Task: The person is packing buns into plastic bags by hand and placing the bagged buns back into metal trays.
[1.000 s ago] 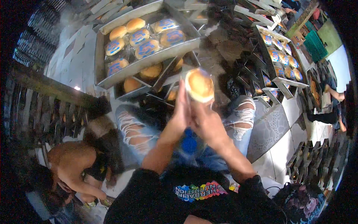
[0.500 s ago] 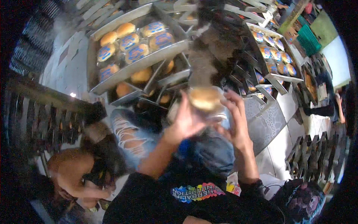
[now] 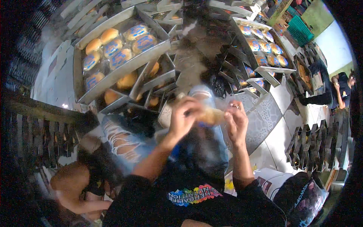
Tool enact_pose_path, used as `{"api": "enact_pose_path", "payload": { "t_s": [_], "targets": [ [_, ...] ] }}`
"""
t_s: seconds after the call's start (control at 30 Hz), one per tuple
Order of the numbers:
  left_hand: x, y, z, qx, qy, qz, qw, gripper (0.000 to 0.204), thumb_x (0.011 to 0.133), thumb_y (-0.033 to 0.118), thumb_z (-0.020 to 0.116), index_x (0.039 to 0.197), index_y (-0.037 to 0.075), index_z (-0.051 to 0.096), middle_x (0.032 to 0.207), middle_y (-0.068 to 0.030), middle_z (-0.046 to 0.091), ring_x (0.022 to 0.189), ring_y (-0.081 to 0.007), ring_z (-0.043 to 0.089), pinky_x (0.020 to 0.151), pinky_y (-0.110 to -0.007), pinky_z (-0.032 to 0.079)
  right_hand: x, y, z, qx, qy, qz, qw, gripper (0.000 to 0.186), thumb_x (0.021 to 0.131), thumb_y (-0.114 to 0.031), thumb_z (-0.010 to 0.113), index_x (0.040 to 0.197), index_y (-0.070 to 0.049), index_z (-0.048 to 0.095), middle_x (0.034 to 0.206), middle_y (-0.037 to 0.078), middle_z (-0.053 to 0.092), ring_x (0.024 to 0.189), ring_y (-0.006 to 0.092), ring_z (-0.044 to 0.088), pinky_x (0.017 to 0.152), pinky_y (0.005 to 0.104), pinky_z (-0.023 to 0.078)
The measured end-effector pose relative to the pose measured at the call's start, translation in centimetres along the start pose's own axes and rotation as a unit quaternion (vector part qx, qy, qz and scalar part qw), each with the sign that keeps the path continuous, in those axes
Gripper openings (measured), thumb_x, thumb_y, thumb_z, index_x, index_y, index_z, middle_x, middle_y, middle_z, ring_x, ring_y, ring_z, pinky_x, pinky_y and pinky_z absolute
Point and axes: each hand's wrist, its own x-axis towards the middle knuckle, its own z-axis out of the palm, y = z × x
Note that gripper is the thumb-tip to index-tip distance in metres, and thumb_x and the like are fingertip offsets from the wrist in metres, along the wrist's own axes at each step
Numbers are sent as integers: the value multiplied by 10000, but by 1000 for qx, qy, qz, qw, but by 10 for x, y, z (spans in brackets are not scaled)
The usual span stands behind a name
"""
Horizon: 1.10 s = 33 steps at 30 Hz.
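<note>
Between my two hands, above my lap, is a golden bun [image 3: 208, 116] with a blurred, see-through plastic bag about it. Some blue shows low on the bag. My left hand [image 3: 184, 118] is closed on the bun's left side, its fingers smeared by motion. On the other side, my right hand [image 3: 236, 122] pinches the bag's edge between thumb and fingers. At the upper left, a metal tray [image 3: 124, 62] holds several buns, most in clear bags with blue print and two at the back looking unwrapped [image 3: 109, 35].
Stacked metal trays [image 3: 151, 81] with more buns stand below that tray. Another tray [image 3: 275, 70] of bagged buns tops a stack at the right. A co-worker [image 3: 75, 185] sits at the lower left; another person [image 3: 342, 89] is at the far right. A white container [image 3: 270, 181] stands by my right arm.
The bun has tilted and moved slightly down between my hands. My right hand's spread fingers have closed on the bag. The view has shifted, so the trays appear further left.
</note>
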Motion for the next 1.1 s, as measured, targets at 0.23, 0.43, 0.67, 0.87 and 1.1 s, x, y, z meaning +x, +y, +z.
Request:
{"api": "enact_pose_path", "payload": {
  "t_s": [0.23,0.43,0.67,0.87,1.1],
  "targets": [
    [10,31,-18,-96,-9,-66,993,83,715,-32,639,779,1,598,807,-52,557,752,-108,519,668,-213,409,-2,-17,-19,82,43,69,993,109,778,-72,629,824,26,614,803,70,570,745,123,507,663,221,389],
    [29,41,0,51,12,-8,999,53,728,0,633,767,-22,604,764,-63,577,707,-103,514,647,-222,403,28,-22,-5,27,66,137,988,169,808,-142,586,772,22,605,710,9,558,686,88,483,636,224,381],
    [-35,14,-8,-97,12,-363,927,107,776,128,638,772,21,633,720,-13,605,647,-55,500,598,-216,377,-22,16,-18,72,82,274,956,240,819,-201,592,740,26,607,634,-35,514,569,56,403,532,208,320],
    [-72,5,12,-221,111,-511,823,159,810,155,553,714,30,580,677,-56,592,591,-104,509,552,-202,360,-62,38,-8,190,146,393,888,194,814,-137,555,650,-36,563,572,-23,480,528,56,426,467,214,297],
    [-77,5,24,-260,74,-457,847,189,839,159,496,800,1,592,674,-78,594,564,-113,501,522,-242,384,-74,-7,13,515,99,561,641,431,871,-361,467,1125,-13,456,1004,86,559,921,236,531,821,376,426]
  ]
}}
